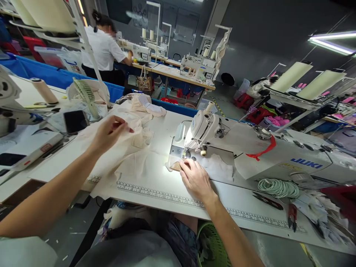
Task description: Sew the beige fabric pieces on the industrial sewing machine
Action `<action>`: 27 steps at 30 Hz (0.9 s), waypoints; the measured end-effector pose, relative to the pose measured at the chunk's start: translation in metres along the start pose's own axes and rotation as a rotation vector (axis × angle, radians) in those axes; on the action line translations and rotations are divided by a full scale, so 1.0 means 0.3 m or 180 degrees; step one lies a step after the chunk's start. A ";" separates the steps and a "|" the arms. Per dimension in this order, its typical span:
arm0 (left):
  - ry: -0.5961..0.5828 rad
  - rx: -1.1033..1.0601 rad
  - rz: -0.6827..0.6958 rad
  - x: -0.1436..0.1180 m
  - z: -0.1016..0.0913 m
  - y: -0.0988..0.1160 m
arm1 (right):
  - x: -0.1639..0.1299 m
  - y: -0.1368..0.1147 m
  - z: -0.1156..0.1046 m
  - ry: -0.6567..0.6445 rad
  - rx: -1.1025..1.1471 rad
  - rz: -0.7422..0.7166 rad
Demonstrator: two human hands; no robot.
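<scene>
My right hand [196, 178] rests on the machine bed just in front of the needle area, fingers bent and close together on a small brown piece with pale dots [175, 166]. A scrap of sheer pale fabric [168, 164] shows beside that piece. Under the lamp of the white JUKI sewing machine [204, 129], the presser foot [185, 152] is close to my fingertips. To the left, my left hand [108, 133] hovers over a heap of sheer cream fabric [133, 155]; its fingers are half curled and apart, and I see nothing held in them.
A ruler strip [161, 193] runs along the front table edge. Elastic cord [278, 188], black-handled scissors [268, 200] and red thread snips [292, 216] lie at right. A phone [75, 121] and green fan [86, 96] stand left. A co-worker [101, 48] sits behind; a green basket [213, 244] is below.
</scene>
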State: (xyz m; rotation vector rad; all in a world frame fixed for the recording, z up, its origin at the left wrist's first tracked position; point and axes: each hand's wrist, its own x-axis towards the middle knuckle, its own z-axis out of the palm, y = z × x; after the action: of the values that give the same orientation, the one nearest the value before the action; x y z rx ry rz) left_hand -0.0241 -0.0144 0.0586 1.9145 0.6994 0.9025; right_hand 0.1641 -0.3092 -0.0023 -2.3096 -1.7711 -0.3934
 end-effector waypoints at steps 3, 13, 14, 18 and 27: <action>-0.0566 0.0442 0.0266 -0.012 -0.032 0.091 | -0.001 -0.005 0.000 -0.0016 0.0026 0.0129; -0.3333 0.0014 0.0047 -0.067 0.457 0.193 | -0.005 0.036 -0.017 -0.0100 -0.0069 0.0159; -0.3366 -0.0054 0.0010 -0.051 0.496 0.171 | -0.006 0.042 -0.017 -0.0096 -0.0051 0.0149; -0.2977 0.0299 0.0129 -0.010 0.570 0.088 | -0.008 0.052 -0.015 -0.0105 -0.0032 0.0114; -0.2550 0.0788 0.0203 -0.033 0.579 0.050 | -0.016 0.057 -0.021 -0.0093 0.0110 0.0276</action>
State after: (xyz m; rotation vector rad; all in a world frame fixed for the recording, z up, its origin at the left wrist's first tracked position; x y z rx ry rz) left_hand 0.1124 -0.1112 0.0083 2.2858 0.2661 0.0297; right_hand 0.1789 -0.3200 0.0021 -2.3697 -1.6699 -0.3135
